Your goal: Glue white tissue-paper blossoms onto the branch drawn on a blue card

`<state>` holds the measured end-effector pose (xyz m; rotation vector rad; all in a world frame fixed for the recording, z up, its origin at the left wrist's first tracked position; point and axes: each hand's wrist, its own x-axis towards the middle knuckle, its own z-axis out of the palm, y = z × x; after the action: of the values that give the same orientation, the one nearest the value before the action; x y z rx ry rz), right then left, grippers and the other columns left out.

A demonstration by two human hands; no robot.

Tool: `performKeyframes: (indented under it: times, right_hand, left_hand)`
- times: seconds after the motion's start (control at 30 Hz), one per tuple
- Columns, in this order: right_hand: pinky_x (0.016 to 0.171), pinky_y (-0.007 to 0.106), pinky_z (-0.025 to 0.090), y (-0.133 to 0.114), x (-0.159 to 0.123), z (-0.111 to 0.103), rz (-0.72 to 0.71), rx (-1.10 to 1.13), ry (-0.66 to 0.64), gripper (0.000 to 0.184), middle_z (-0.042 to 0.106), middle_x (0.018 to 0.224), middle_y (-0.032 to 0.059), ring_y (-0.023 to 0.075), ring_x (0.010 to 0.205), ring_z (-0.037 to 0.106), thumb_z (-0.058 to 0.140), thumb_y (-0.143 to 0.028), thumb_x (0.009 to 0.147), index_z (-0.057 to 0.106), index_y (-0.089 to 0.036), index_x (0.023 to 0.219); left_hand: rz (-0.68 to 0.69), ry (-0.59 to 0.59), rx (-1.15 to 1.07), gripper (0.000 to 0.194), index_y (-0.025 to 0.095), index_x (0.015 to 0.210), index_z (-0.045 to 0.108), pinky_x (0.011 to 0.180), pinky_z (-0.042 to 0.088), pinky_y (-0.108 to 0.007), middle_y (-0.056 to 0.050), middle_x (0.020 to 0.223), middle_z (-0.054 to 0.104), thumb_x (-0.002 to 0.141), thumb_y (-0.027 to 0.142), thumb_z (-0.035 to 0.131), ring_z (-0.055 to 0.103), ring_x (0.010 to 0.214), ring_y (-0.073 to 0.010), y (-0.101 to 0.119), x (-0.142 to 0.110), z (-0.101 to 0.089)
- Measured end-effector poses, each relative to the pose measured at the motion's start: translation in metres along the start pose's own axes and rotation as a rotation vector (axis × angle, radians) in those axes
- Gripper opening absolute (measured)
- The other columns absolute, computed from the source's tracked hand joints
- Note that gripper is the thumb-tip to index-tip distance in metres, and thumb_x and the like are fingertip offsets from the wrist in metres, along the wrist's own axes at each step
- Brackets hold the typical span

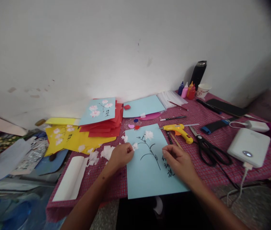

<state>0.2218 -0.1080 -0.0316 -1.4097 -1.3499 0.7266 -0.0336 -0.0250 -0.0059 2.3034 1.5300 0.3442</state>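
A light blue sheet [149, 172] with a drawn black branch and black writing lies in front of me on the red checked cloth. A white tissue flower [149, 134] sits at the top of the branch. My left hand [121, 155] is closed, pinching a small white tissue piece [135, 146] at the sheet's left edge. My right hand [179, 161] rests on the sheet's right side over the writing, fingers curled together; what they hold, if anything, is hidden.
A yellow glue gun [179, 131] and black scissors [208, 148] lie right of the sheet. White tissue scraps [106, 151], red, yellow and blue paper stacks [101, 119], paint bottles [187, 90], a cup, a flask, a white power bank [247, 147] with cable surround it.
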Motion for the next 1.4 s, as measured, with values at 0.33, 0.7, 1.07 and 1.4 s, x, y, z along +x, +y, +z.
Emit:
performKeyframes:
  times: [0.33, 0.7, 1.07, 1.4]
  right_hand:
    - [0.062, 0.029, 0.045, 0.001, 0.0, 0.0, -0.006, -0.014, 0.004, 0.017, 0.063, 0.076, 0.0026, 0.0169, 0.067, 0.056, 0.056, -0.034, 0.089, 0.065, -0.021, 0.085]
    - [0.059, 0.027, 0.044, 0.001, 0.0, 0.001, 0.012, 0.009, 0.006, 0.016, 0.061, 0.074, 0.0014, 0.0158, 0.065, 0.056, 0.057, -0.034, 0.089, 0.065, -0.02, 0.085]
    - [0.057, 0.026, 0.045, 0.004, 0.001, 0.001, 0.005, -0.009, 0.003, 0.018, 0.062, 0.074, 0.0018, 0.0152, 0.063, 0.056, 0.057, -0.035, 0.088, 0.065, -0.02, 0.085]
    - [0.056, 0.025, 0.045, 0.005, 0.001, 0.002, -0.009, 0.016, 0.018, 0.019, 0.061, 0.073, 0.0008, 0.0139, 0.061, 0.055, 0.057, -0.036, 0.088, 0.065, -0.019, 0.085]
  left_hand:
    - [-0.028, -0.022, -0.008, 0.01, 0.02, 0.081, 0.065, 0.057, 0.033, -0.025, 0.001, 0.07, 0.065, 0.079, 0.024, 0.056, 0.056, 0.064, -0.0147, -0.002, 0.002, -0.004]
    - [-0.024, 0.03, -0.146, 0.015, 0.021, 0.093, 0.063, 0.062, 0.039, -0.025, 0.002, 0.075, 0.066, 0.081, 0.02, 0.054, 0.059, 0.068, -0.0145, -0.01, -0.015, -0.029]
    - [0.066, 0.009, 0.172, 0.008, 0.02, 0.079, 0.061, 0.07, 0.039, -0.03, -0.003, 0.078, 0.062, 0.079, 0.028, 0.061, 0.056, 0.077, -0.0191, -0.002, -0.054, -0.028]
    - [0.121, 0.03, 0.244, 0.011, 0.019, 0.073, 0.06, 0.073, 0.039, -0.032, -0.004, 0.079, 0.061, 0.083, 0.023, 0.056, 0.056, 0.08, -0.0202, 0.0, -0.052, -0.019]
